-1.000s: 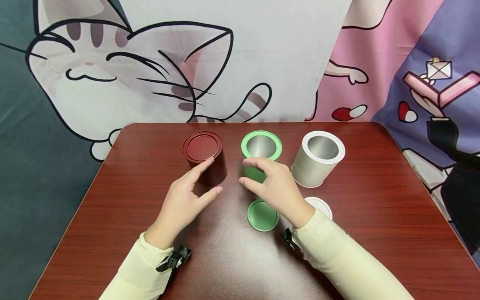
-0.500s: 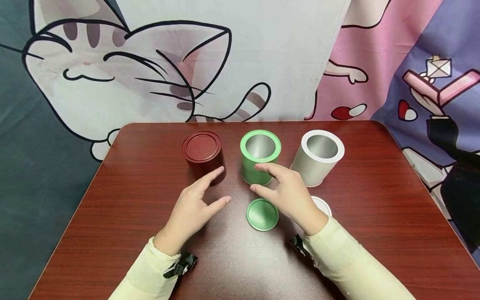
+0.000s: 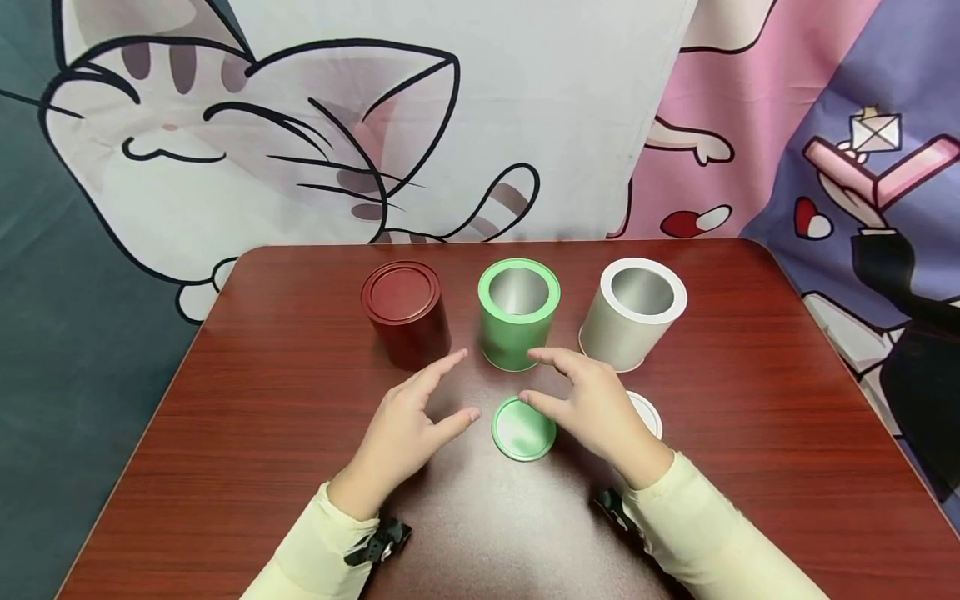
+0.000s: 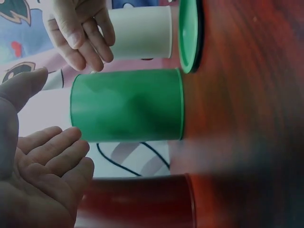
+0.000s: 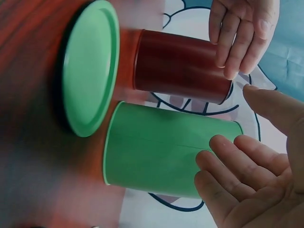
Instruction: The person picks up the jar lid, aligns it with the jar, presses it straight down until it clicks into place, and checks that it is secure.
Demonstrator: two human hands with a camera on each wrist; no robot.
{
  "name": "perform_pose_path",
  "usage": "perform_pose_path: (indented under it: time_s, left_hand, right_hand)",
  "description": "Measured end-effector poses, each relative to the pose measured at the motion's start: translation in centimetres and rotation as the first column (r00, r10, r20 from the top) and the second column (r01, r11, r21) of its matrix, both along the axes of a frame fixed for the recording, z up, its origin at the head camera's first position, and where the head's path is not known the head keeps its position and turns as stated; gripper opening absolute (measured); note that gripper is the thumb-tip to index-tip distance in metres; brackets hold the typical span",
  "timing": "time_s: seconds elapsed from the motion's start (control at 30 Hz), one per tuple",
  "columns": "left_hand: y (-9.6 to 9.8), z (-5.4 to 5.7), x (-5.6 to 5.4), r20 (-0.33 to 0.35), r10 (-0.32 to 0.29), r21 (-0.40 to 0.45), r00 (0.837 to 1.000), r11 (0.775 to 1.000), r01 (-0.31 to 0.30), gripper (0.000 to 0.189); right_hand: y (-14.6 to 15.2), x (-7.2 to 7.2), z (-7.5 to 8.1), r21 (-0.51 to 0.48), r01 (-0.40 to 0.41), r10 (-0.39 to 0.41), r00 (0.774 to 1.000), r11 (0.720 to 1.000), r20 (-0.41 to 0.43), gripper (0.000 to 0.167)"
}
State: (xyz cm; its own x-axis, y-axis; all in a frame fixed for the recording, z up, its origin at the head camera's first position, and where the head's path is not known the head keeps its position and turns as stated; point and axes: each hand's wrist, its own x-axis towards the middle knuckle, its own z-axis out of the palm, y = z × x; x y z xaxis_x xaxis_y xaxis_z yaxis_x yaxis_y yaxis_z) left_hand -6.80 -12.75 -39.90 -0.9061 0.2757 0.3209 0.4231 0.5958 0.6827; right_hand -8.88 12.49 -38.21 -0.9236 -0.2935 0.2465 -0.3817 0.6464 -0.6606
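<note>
Three tins stand in a row on the table: a dark red tin (image 3: 408,321) with its lid on, a green tin (image 3: 517,333) with an uncovered top, and a white tin (image 3: 630,329), also uncovered. In front of the green tin lies a green lid (image 3: 524,429). A white lid (image 3: 647,414) is partly hidden behind my right hand (image 3: 600,412). Both hands hover with fingers spread and nothing in them. My left hand (image 3: 408,433) is in front of the red tin, apart from it. My right hand is near the green lid; whether its thumb touches the lid cannot be told.
The dark red-brown wooden table (image 3: 247,433) ends just behind the tins. Behind it hang a cat-print curtain (image 3: 300,125) and a pink and blue printed cloth (image 3: 757,108). A black object (image 3: 922,392) stands beyond the table at the right.
Both hands have drawn back toward the person and shifted right, away from the red and green tins. The tins and lids have stayed in place.
</note>
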Motion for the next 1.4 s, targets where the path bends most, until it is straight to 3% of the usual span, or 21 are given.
perform_pose_path:
  time_s: [0.5,0.73,0.93,1.4]
  left_hand:
    - [1.5,-1.8,0.6,0.147,-0.056,-0.010,0.988,0.998,0.059,0.068]
    - [2.0,-2.6,0.6,0.154,-0.090,-0.013,0.984,0.996,0.093,0.068]
    - [2.4,-3.0,0.5,0.169,-0.116,-0.026,0.979,0.992,0.122,0.067]
    - [2.5,-3.3,0.3,0.271,-0.146,-0.116,0.951,0.976,0.183,0.065]
  right_hand:
    - [1.1,0.9,-1.7,0.067,-0.024,0.020,0.998,0.997,0.056,0.050]
    - [1.3,1.2,-2.8,0.123,-0.037,0.031,0.998,0.992,0.047,0.049]
    - [1.4,1.4,-3.3,0.145,-0.056,0.051,0.998,0.988,0.040,0.048]
    - [1.7,1.5,-4.0,0.253,-0.102,0.094,0.995,0.962,0.045,0.047]
